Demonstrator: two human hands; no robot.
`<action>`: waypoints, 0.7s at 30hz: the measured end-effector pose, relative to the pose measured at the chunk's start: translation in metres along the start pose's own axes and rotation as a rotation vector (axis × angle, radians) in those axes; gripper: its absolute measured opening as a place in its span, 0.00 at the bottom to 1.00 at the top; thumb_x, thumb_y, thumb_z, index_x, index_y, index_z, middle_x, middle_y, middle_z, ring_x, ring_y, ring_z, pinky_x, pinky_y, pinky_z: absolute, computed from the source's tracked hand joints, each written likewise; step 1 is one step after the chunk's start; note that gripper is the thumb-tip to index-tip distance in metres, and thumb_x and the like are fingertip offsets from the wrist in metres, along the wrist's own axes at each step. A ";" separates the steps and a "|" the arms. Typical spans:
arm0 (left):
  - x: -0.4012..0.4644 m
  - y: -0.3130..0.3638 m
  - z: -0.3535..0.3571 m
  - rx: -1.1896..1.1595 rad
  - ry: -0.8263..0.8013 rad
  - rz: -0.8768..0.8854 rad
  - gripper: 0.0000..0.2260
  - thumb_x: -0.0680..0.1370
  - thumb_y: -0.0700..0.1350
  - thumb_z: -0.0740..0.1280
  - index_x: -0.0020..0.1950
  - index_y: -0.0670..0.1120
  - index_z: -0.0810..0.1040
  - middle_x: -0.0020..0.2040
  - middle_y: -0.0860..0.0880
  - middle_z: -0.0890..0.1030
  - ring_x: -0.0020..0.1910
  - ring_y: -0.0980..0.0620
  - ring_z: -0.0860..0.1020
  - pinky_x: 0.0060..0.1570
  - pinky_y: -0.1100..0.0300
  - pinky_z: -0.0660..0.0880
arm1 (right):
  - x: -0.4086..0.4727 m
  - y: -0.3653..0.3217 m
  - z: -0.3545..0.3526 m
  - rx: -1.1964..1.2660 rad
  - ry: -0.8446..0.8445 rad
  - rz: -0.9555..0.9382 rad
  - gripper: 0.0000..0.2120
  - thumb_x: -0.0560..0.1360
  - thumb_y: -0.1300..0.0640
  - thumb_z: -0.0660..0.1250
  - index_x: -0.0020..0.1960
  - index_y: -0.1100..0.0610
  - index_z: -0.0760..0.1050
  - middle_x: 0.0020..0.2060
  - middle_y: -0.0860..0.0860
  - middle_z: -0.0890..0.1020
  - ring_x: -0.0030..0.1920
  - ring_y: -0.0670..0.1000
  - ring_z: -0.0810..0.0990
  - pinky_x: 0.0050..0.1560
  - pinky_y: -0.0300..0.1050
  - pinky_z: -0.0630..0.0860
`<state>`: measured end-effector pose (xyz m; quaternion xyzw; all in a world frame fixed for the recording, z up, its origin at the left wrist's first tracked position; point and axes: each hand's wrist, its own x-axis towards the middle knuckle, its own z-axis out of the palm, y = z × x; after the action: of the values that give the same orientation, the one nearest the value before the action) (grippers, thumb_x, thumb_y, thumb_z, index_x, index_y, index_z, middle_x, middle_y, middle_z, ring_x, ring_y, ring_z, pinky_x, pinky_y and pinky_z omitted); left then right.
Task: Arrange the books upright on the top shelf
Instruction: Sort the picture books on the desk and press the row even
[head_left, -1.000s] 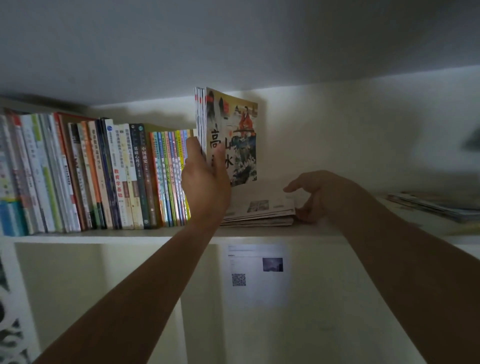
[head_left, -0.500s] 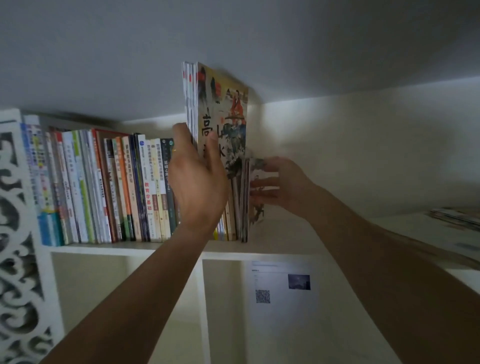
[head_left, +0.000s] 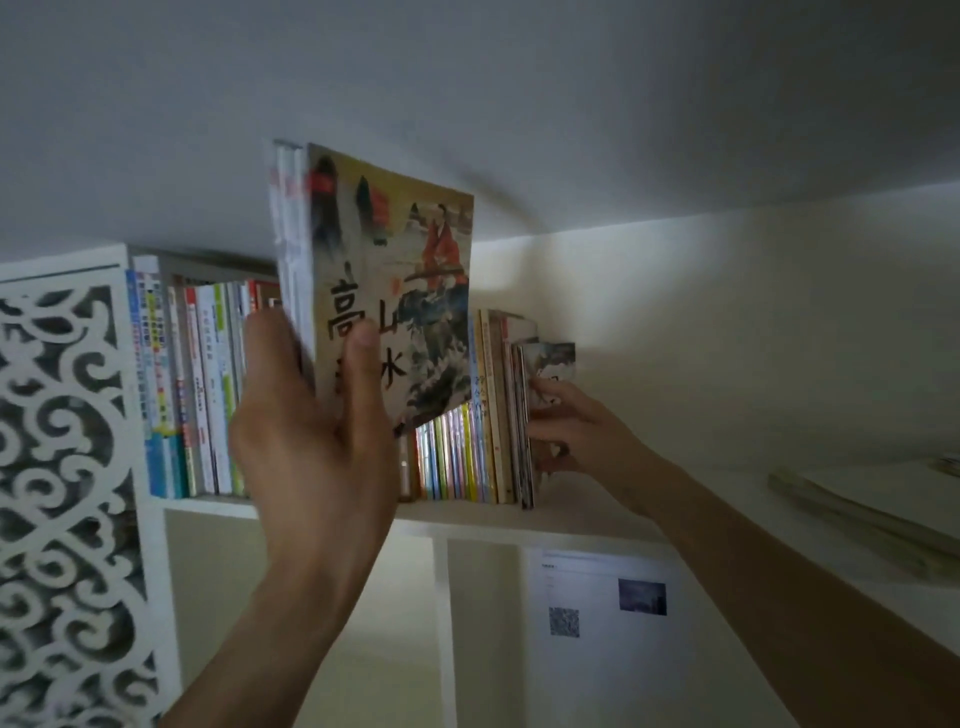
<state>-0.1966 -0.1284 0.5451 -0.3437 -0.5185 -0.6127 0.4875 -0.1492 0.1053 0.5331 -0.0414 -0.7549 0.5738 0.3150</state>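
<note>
My left hand (head_left: 317, 431) grips a small stack of thin books (head_left: 384, 280) with a painted cover, held upright in the air in front of the shelved row. A row of upright books (head_left: 197, 384) fills the left part of the top shelf (head_left: 571, 512). At the row's right end stand several thin books (head_left: 519, 410), and my right hand (head_left: 566, 426) presses flat against their outer cover, keeping them upright.
A white carved lattice panel (head_left: 62, 467) borders the shelf on the left. More books lie flat (head_left: 872, 509) on the shelf at far right. The ceiling is close above. A sheet with a QR code (head_left: 597, 608) hangs in the compartment below.
The flat pile on the shelf was lifted upright by my right hand and pushed against the row. My left hand lifted its stack up and nearer to me.
</note>
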 end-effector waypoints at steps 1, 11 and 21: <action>-0.004 0.002 -0.010 -0.003 0.000 -0.044 0.14 0.85 0.52 0.63 0.51 0.43 0.67 0.41 0.42 0.75 0.37 0.48 0.76 0.33 0.45 0.78 | -0.001 -0.001 0.000 0.054 0.007 0.016 0.18 0.80 0.63 0.67 0.66 0.48 0.77 0.52 0.56 0.85 0.48 0.54 0.85 0.51 0.51 0.84; -0.058 0.038 0.091 -0.418 -0.193 -0.471 0.06 0.84 0.50 0.64 0.55 0.48 0.69 0.49 0.52 0.83 0.45 0.55 0.86 0.35 0.59 0.84 | -0.006 0.016 -0.044 0.891 -0.056 0.146 0.50 0.71 0.20 0.52 0.74 0.59 0.73 0.71 0.61 0.76 0.68 0.65 0.77 0.64 0.66 0.74; -0.104 0.003 0.163 0.104 -0.231 -0.365 0.20 0.85 0.55 0.53 0.63 0.42 0.74 0.56 0.42 0.80 0.52 0.46 0.81 0.47 0.50 0.81 | 0.005 0.017 -0.046 -0.284 0.155 0.063 0.26 0.74 0.64 0.75 0.65 0.47 0.69 0.52 0.55 0.84 0.47 0.49 0.83 0.40 0.38 0.76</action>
<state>-0.1778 0.0551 0.4859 -0.2865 -0.6555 -0.6197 0.3229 -0.1342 0.1514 0.5265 -0.1533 -0.8002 0.4659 0.3451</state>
